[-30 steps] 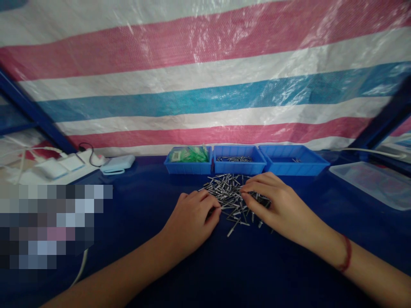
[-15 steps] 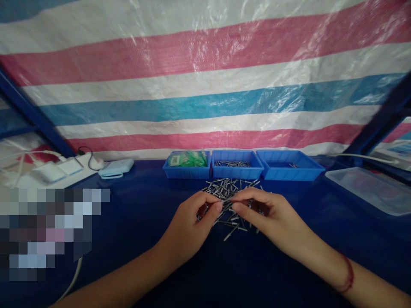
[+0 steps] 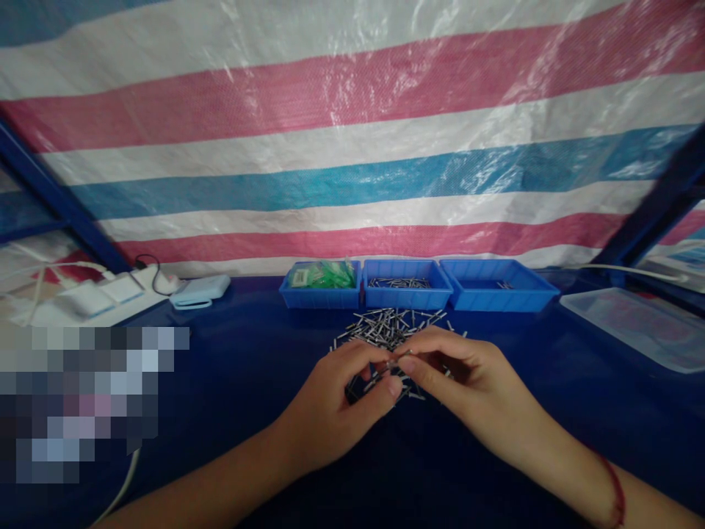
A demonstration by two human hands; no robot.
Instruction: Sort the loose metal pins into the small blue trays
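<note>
A loose pile of blind rivets (image 3: 380,328) lies on the dark blue table, silvery with thin pins. Both my hands meet over its near side. My right hand (image 3: 465,375) pinches a rivet (image 3: 406,354) between thumb and index finger. Beside it, my left hand (image 3: 335,397) has its index fingertip close to that rivet, while its thumb stands apart below. Rivets show between the left thumb and index finger; whether any of them touches that hand I cannot tell. My hands hide part of the pile.
Behind the pile stand three blue bins: the left bin (image 3: 319,297) with green bags, the middle bin (image 3: 407,297) with rivets, the right bin (image 3: 504,297) with a few. A clear plastic lid (image 3: 633,330) lies right. A power strip (image 3: 104,297) and light-blue case (image 3: 201,291) sit left.
Both hands have come slightly nearer to me. The left thumb has parted from its index finger and moved down and right, while the right thumb and index finger stay pinched.
</note>
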